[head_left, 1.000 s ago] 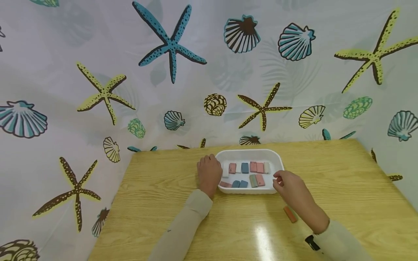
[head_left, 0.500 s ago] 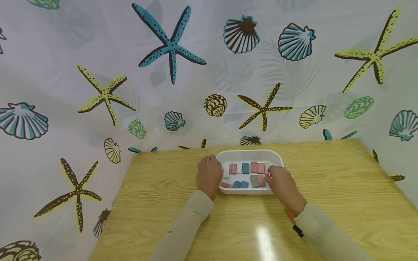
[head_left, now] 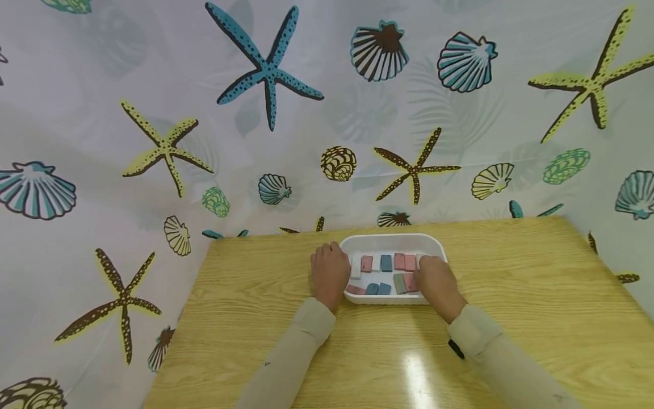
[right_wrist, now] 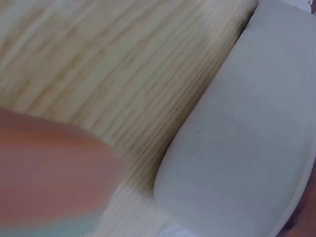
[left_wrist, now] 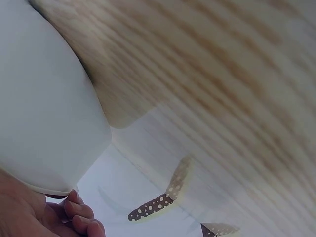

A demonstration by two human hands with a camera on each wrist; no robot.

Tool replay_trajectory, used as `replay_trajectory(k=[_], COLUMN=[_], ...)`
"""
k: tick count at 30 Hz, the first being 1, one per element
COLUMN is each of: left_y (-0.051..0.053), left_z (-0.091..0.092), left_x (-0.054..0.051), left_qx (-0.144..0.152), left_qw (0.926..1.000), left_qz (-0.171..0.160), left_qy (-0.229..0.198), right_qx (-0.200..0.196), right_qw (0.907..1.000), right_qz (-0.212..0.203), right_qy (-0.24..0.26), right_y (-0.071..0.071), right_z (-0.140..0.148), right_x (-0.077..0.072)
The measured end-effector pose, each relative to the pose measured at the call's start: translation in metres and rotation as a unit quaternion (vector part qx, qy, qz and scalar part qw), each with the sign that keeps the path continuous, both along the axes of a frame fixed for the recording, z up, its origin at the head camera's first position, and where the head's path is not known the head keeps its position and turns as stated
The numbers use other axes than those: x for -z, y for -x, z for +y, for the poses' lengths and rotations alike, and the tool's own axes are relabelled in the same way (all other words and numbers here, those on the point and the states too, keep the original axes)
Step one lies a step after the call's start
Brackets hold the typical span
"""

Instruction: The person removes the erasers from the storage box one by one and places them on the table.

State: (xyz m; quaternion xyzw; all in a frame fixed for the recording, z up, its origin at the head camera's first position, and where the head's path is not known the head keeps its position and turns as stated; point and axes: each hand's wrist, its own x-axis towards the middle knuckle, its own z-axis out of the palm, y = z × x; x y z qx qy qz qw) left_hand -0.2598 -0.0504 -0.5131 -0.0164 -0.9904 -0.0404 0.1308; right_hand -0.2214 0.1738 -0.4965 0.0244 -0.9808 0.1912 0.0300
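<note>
A white plastic tray (head_left: 390,299) stands towards the back of the table. It holds two rows of small pink, blue, white and grey-green blocks that look like erasers (head_left: 386,263). My left hand (head_left: 330,272) grips the tray's left rim; in the left wrist view its curled fingers (left_wrist: 81,217) meet the edge. My right hand (head_left: 438,287) reaches over the right end of the tray, beside a pink block (head_left: 410,282) and a pale one. Its fingertips are hidden, so whether it pinches anything is unclear.
A blurred orange-pink block (right_wrist: 54,177) with a greenish edge looms close in the right wrist view. Bare wooden table (head_left: 255,289) surrounds the tray. Behind and at the sides hangs a white cloth (head_left: 306,136) printed with starfish and shells.
My right hand has moved left and inward over the tray's right end. Its forearm now covers the orange block on the table seen earlier. The left hand has stayed on the rim.
</note>
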Motion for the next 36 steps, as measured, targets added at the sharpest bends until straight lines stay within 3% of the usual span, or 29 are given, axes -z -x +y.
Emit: replay_trajectory(k=[17, 25, 31, 36], left_y=[0.003, 0.002, 0.001, 0.000], left_z=[0.002, 0.002, 0.001, 0.001], left_x=[0.000, 0.000, 0.000, 0.001], left_qx=[-0.015, -0.013, -0.004, -0.003], left_qw=[0.9993, 0.9995, 0.9999, 1.0000], left_qz=[-0.032, -0.025, -0.005, -0.002], left_qy=[0.014, 0.015, 0.010, 0.008], right_qx=[0.034, 0.031, 0.049, 0.042], right_qw=[0.9979, 0.9995, 0.9985, 0.9975], right_qz=[-0.054, 0.009, 0.024, 0.057], right_qy=[0.001, 0.004, 0.004, 0.002], right_y=[0.015, 0.013, 0.013, 0.012], right_z=[-0.005, -0.006, -0.008, -0.009], right_x=[0.007, 0.013, 0.015, 0.017])
